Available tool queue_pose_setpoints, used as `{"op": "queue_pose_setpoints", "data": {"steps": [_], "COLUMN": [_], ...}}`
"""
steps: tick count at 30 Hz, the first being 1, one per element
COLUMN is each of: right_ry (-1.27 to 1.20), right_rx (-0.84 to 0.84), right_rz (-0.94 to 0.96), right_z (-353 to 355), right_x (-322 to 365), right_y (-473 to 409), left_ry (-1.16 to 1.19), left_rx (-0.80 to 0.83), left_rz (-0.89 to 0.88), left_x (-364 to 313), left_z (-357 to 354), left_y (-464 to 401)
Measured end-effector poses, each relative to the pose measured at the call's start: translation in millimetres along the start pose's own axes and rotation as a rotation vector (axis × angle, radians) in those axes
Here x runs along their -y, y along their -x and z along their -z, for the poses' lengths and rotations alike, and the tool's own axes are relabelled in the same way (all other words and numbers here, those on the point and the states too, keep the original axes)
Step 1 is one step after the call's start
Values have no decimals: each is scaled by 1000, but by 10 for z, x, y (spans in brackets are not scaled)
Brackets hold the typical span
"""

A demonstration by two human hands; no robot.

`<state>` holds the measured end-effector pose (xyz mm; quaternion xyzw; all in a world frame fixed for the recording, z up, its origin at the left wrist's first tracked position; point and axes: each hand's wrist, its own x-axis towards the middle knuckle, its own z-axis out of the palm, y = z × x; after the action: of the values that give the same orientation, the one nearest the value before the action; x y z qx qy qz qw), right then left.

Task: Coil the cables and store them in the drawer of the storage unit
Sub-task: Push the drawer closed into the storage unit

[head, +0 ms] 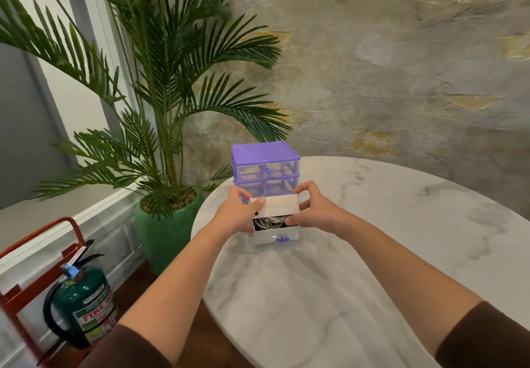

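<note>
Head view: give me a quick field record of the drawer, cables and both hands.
storage unit: purple, on marble table
bottom drawer: pulled out
cables: coiled, inside drawer
white box: held over drawer
left hand: grips box's left end
right hand: grips box's right end
upper drawers: closed

A round marble surface (358, 267) is backed by a weathered brick wall (387, 66), with a potted palm (166, 109) and green fire extinguisher (81, 310) seen left.

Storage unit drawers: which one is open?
The bottom drawer, pulled out toward the person with coiled cables visible inside. The top drawer and middle drawer sit flush in the purple frame.
</note>
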<state>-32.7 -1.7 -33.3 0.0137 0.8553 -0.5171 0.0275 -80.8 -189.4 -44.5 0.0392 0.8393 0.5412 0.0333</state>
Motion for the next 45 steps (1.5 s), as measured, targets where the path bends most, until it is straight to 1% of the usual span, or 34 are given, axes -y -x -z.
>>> {"op": "queue_pose_setpoints", "data": {"steps": [3, 7, 10, 14, 17, 19, 23, 26, 28, 31, 37, 41, 45], "right_ry": [67, 89, 137, 219, 253, 202, -18, -26, -88, -203, -308, -311, -322], "right_rx": [-28, -192, -267, -295, -289, -262, -193, -160, -103, -4, 68, 94, 88], "right_rz": [88, 170, 217, 260, 285, 223, 2, -100, -150, -242, -377, -410, -435], "right_z": [-34, -162, -239, -293, -280, -234, -147, -84, -29, 47, 89, 107, 170], "right_x": [-59, -120, -151, -215, -231, -196, -51, 57, 105, 167, 249, 292, 361], "right_y": [60, 48, 17, -9, -5, -28, -201, -326, -368, -378, -422, -395, -298], "left_ry": [-3, -83, -165, -233, -256, -205, -106, -36, 39, 89, 94, 88, 154], "left_rx": [7, 52, 59, 18, 37, 55, 25, 8, 65, 168, 178, 136, 82], "left_rz": [5, -84, -133, -174, -157, -107, 37, 159, 263, 346, 451, 424, 447], "left_x": [-1, 13, 95, 189, 172, 124, -3, -98, -161, -258, -441, -448, -478], "left_z": [-7, -7, -9, -25, -27, -27, -70, -82, -54, 7, -27, -82, -70], "left_y": [11, 76, 116, 95, 38, -11, -79, -135, -156, -125, -118, -122, -45]}}
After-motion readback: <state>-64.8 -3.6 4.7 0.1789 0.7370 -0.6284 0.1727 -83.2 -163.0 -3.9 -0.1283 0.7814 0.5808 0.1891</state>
